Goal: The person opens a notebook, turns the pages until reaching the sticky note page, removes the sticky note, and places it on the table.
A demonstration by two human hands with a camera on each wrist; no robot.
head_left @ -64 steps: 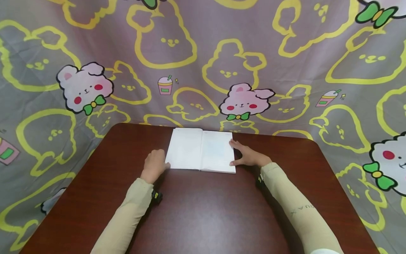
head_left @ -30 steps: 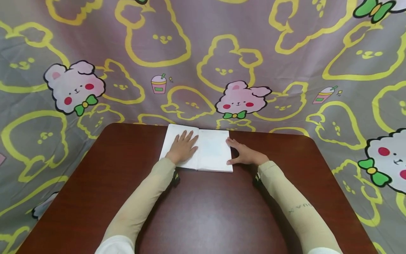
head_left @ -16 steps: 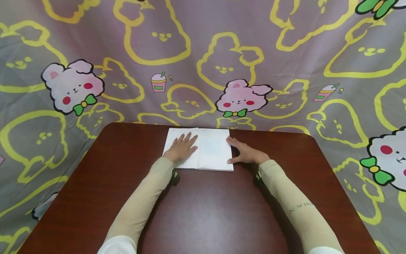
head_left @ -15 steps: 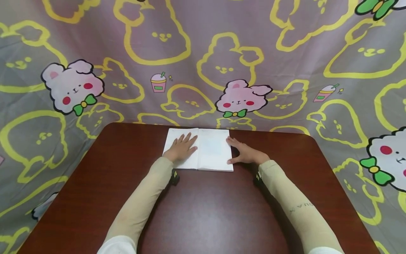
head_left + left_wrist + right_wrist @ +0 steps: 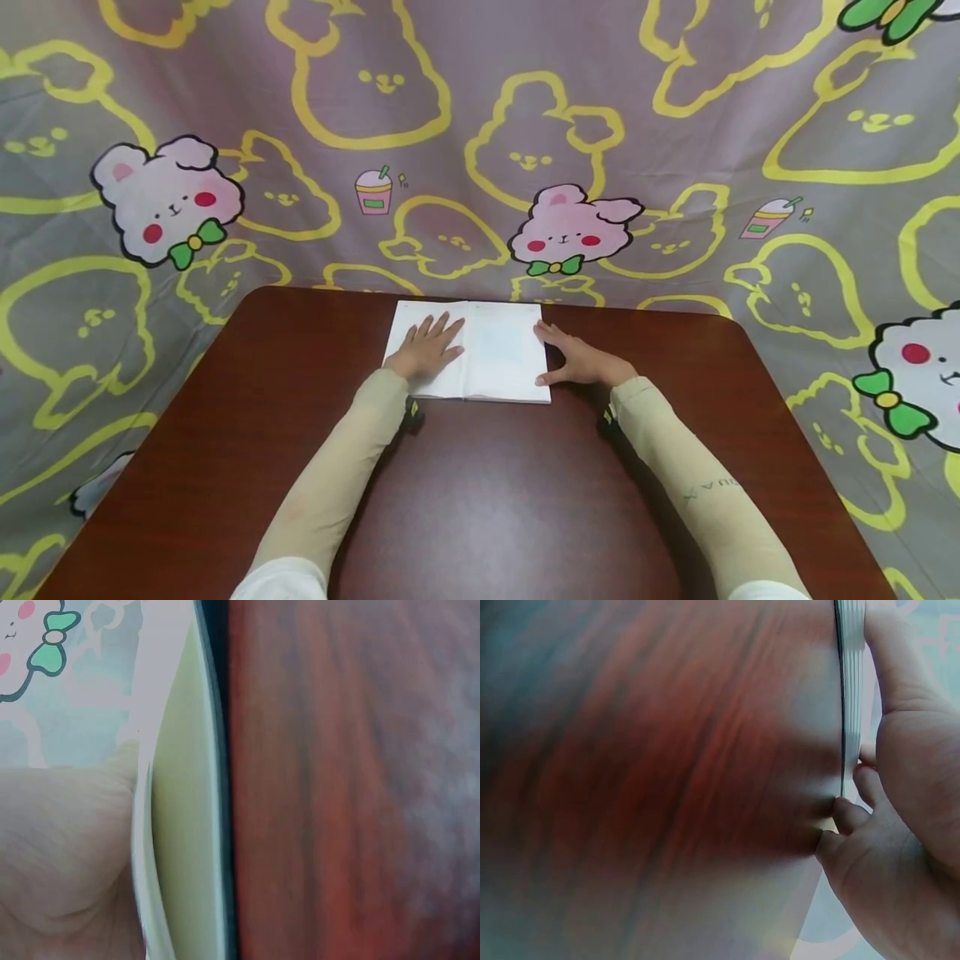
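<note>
Grey-mauve fabric backdrop (image 5: 465,108) with yellow animal outlines, pale bunny heads with green bows and pink drink cups; wraps behind and along both sides. Dark reddish-brown wooden table (image 5: 480,492), rounded far corners, glare at near middle. Two long beige sleeves, left (image 5: 330,475) and right (image 5: 705,483), reach in over the near part; dark lettering on right one. White-paged book (image 5: 506,350) with dark cover lies opened near table's far edge, close to backdrop. Left hand (image 5: 424,347): grip loose, fingers spread flat on left page, hiding much of it. Right hand (image 5: 583,357): grip loose too, thumb and fingers apart, touching book's right edge and partly blocking it. Small black wrist devices, left (image 5: 412,417) and right (image 5: 609,421), half-hidden by the cuffs.
</note>
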